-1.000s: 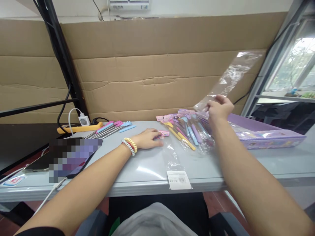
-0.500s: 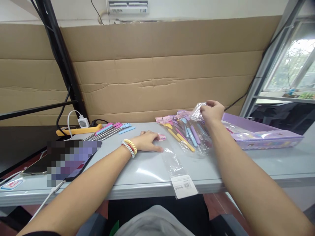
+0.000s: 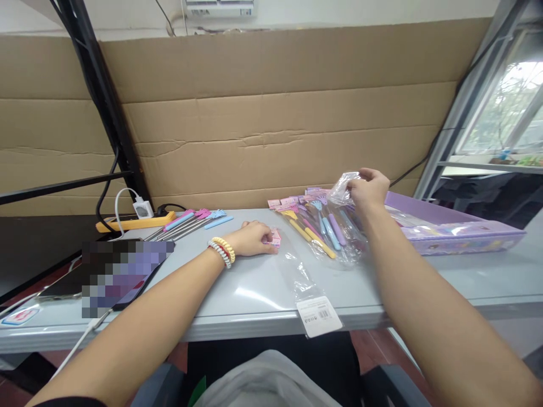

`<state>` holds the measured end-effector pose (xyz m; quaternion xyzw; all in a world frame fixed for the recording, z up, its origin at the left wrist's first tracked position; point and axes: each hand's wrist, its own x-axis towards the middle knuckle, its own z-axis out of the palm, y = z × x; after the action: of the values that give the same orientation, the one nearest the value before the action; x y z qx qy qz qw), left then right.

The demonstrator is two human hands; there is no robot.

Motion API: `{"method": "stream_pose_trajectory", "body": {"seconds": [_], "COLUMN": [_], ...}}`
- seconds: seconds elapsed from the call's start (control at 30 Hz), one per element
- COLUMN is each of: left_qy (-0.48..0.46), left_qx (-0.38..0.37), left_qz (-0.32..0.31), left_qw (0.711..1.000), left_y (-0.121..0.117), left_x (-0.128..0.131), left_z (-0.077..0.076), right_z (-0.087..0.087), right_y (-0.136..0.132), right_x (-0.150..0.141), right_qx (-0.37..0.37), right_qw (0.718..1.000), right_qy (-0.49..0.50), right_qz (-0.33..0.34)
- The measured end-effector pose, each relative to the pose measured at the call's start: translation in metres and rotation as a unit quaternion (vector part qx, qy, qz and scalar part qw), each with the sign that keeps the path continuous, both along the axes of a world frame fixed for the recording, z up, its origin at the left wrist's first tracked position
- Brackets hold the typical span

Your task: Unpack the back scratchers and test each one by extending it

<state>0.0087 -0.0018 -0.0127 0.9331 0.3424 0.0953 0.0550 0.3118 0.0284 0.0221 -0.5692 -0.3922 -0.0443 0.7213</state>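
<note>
My left hand, with beaded bracelets at its wrist, rests low over the desk, fingers and thumb closed at a small pink card. Beside it lies a flat clear plastic sleeve with a white barcode label overhanging the desk's front edge. My right hand pinches a crumpled clear plastic bag above a pile of wrapped back scratchers with yellow, blue, purple and pink handles. Several unwrapped back scratchers with metal rods and hand-shaped heads lie at the left.
A purple box stands right of the pile. Two pixelated phone-like devices with white cables lie at the left, near a yellow power strip with a plugged-in charger. A cardboard panel stands behind the grey desk.
My right hand has come down with the plastic bag, which is now crumpled instead of stretched out. My left fingers have drawn in at the pink card. The label has shifted right and tilted.
</note>
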Motion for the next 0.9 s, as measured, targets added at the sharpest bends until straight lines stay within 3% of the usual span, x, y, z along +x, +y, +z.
{"method": "stream_pose_trajectory", "body": {"seconds": [0.1, 0.2, 0.27, 0.37, 0.5, 0.6, 0.67, 0.8, 0.9], "left_qy": [-0.023, -0.042, -0.036, -0.016, 0.026, 0.047, 0.057, 0.057, 0.078], "left_qx": [-0.004, -0.006, 0.000, 0.052, 0.154, 0.207, 0.209, 0.193, 0.156], "left_qz": [0.012, 0.013, 0.009, 0.018, 0.105, 0.183, 0.223, 0.261, 0.254], "left_qw": [1.000, 0.999, 0.999, 0.998, 0.982, 0.960, 0.950, 0.944, 0.951], "left_y": [-0.001, -0.001, -0.001, 0.002, 0.008, 0.011, 0.011, 0.010, 0.008], "left_x": [0.001, 0.001, 0.000, -0.003, -0.006, -0.009, -0.010, -0.012, -0.011], "left_z": [0.001, 0.002, 0.002, 0.002, 0.003, 0.005, 0.008, 0.012, 0.013], "right_z": [0.005, 0.014, 0.019, 0.019, 0.000, -0.014, -0.018, -0.010, -0.002], "right_y": [-0.011, -0.030, -0.045, -0.059, -0.055, -0.048, -0.047, -0.056, -0.064], "right_x": [-0.025, -0.054, -0.072, -0.091, -0.108, -0.120, -0.125, -0.127, -0.126], "right_qx": [0.004, 0.027, 0.011, -0.099, -0.298, -0.406, -0.415, -0.369, -0.419], "right_qw": [0.999, 0.979, 0.942, 0.874, 0.799, 0.721, 0.690, 0.681, 0.629], "right_qy": [0.026, 0.040, 0.017, -0.045, -0.151, -0.204, -0.217, -0.203, -0.218], "right_qz": [0.042, 0.200, 0.334, 0.474, 0.500, 0.523, 0.551, 0.599, 0.618]}}
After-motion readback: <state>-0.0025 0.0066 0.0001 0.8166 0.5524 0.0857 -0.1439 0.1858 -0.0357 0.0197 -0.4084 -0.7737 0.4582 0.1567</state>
